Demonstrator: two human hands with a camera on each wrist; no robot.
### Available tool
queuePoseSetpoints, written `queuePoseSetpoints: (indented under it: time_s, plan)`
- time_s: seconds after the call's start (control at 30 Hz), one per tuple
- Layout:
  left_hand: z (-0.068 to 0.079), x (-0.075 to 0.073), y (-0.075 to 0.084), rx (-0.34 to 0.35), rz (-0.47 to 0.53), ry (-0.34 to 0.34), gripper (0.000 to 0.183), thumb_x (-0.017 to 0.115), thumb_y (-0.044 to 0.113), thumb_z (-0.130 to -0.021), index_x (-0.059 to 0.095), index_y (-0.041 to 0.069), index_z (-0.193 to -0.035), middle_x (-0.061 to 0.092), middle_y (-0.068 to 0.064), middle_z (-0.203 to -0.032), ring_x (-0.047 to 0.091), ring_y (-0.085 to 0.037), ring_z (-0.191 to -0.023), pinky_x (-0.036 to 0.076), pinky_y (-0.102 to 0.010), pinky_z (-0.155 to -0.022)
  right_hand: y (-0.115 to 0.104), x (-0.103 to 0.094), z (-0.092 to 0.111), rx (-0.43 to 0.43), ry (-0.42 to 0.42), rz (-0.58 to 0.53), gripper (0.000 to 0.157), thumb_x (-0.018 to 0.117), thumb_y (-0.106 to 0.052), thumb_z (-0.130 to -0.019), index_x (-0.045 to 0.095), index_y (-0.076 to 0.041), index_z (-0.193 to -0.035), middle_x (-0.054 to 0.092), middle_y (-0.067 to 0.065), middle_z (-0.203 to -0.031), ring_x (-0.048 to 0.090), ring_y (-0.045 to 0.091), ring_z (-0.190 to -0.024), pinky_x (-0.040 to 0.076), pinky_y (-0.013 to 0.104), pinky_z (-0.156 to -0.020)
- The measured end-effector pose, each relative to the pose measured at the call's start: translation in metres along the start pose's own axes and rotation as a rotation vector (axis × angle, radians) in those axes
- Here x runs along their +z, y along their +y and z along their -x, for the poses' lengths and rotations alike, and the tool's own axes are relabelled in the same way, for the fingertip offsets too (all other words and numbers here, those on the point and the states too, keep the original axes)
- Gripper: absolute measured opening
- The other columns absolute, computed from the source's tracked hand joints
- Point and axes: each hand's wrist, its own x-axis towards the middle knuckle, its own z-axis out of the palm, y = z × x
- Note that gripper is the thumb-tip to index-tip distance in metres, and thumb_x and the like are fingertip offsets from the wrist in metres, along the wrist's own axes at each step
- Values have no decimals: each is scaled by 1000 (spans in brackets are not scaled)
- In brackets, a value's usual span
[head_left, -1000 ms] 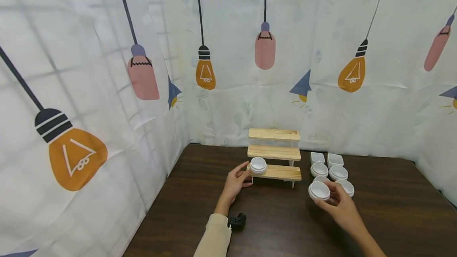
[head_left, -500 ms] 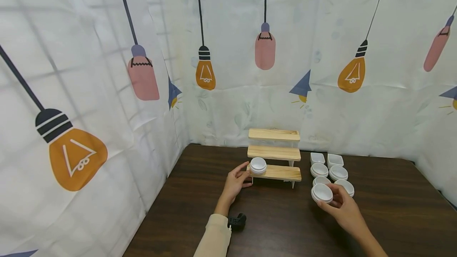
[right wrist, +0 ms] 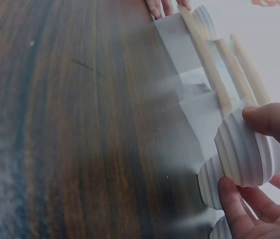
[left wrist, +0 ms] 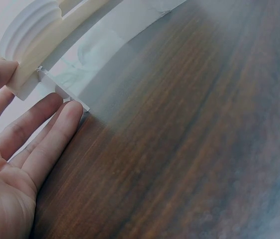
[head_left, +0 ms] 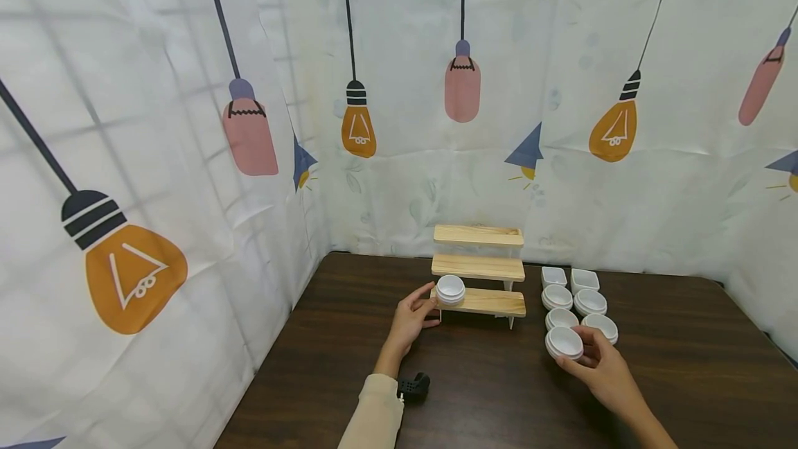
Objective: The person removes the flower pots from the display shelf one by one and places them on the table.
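Note:
At the left end of the lowest board of the three-tier wooden display stand (head_left: 486,301), my left hand (head_left: 408,319) pinches the board's end. In the left wrist view, the other fingers (left wrist: 55,144) reach along the stand's clear leg. A small round white bowl (head_left: 450,288) with ribbed sides sits on that board beside the fingertips. My right hand (head_left: 605,373) holds another round white bowl (head_left: 564,343) between thumb and fingers, in front of the group of bowls. In the right wrist view its ribbed side (right wrist: 241,149) faces the camera, and it looks raised off the table.
Right of the stand, several white bowls stand in two columns on the dark wooden table (head_left: 474,393): round ones (head_left: 590,301) nearer, two square ones (head_left: 584,279) at the back. A curtain (head_left: 405,186) printed with lamps hangs behind and to the left.
My right hand and its bowl have shifted slightly right and toward me, uncovering more of the bowl behind. My left hand, the stand and the bowl on it have stayed still.

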Motion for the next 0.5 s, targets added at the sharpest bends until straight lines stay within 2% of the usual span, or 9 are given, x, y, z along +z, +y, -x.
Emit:
queuePoseSetpoints:
  time_s: [0.5]
  plan:
    - [1,0,0,-3,5,-1,51,66,23,-102,53,11,-150,72,-18,-122,71,-39,-110,66,-39,-84,4,-4,3,55,-32,21,62,85,-13,-85,51,4,-135,63,21,-118,55,-12,-89,57,12,-72]
